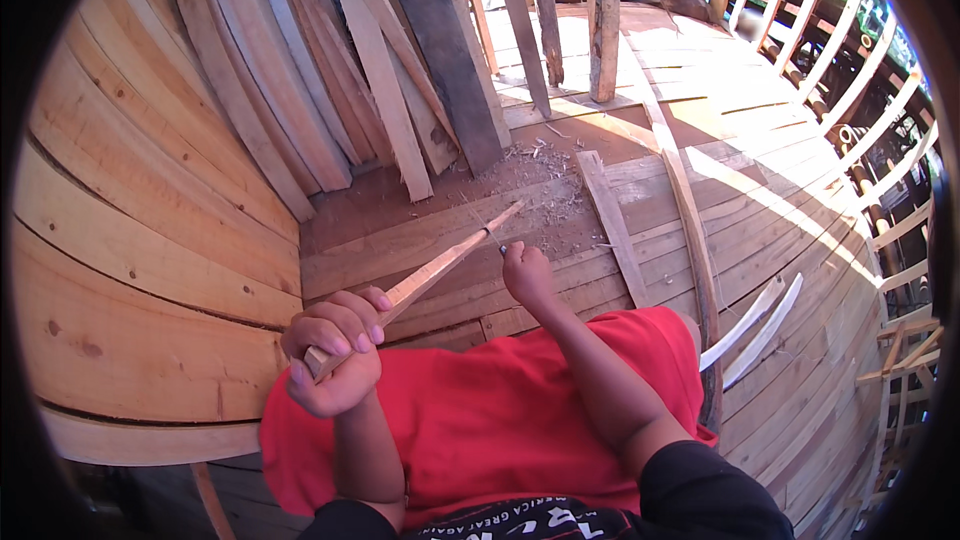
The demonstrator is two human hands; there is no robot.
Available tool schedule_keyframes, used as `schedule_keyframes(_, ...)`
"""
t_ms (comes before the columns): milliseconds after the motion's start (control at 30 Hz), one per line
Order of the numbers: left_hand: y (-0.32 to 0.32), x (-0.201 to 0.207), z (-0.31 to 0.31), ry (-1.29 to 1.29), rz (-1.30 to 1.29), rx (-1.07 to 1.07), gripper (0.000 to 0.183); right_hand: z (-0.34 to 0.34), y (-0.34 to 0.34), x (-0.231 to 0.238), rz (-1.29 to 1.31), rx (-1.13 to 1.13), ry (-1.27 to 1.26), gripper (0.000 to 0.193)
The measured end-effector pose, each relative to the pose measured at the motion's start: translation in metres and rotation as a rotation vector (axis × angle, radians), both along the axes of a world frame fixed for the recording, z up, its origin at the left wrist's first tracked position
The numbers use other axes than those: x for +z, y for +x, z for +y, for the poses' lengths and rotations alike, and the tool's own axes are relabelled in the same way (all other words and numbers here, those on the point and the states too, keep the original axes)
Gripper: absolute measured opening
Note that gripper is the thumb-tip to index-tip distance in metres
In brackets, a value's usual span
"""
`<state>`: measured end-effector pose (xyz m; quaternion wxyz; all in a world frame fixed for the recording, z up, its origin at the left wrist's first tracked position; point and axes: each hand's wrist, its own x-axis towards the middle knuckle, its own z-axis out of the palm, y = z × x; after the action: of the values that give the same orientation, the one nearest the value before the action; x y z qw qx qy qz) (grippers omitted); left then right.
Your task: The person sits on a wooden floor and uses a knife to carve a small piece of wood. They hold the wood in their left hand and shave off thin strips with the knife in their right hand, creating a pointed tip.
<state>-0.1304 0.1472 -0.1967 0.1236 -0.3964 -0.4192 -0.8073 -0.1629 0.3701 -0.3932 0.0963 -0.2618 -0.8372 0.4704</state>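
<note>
A long, squared wooden stick (432,275) slants up and away from my lap. My left hand (338,340) is wrapped round its near end, fingers closed. Its far tip points at the floor among the shavings, with a narrow dark mark or band a little short of the tip. My right hand (527,273) is a fist just right of the stick, closed on a thin knife-like tool (503,249). Only a small dark part shows at the fist; a fine line, seemingly its blade edge-on, crosses the stick near the dark mark.
Curled wood shavings (545,195) litter the plank floor (790,380). A short board (612,225) and a long curved strip (676,185) lie to the right, near two pale curved pieces (765,330). Boards (385,105) lean at the back left beside a plank wall (150,310).
</note>
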Motion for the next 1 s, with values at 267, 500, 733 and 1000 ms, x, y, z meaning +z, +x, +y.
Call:
schedule_keyframes(267, 0.000, -0.006, -0.014, -0.009, -0.010, 0.010, 0.044, -0.044, 0.030, 0.096, 0.019, 0.257, -0.175, 0.058)
schedule_keyframes(500, -0.007, -0.006, -0.025, 0.008, -0.080, 0.059, 0.031, -0.050, 0.020, 0.074, 0.031, 0.200, -0.122, 0.057)
schedule_keyframes(733, -0.002, -0.001, -0.013, -0.046, -0.073, 0.043, 0.031, -0.044, 0.018, 0.061, 0.113, 0.229, -0.126, 0.056)
schedule_keyframes(1000, -0.011, -0.022, -0.013, 0.026, -0.040, 0.016, 0.040, -0.063, 0.030, 0.090, 0.167, 0.255, -0.060, 0.056)
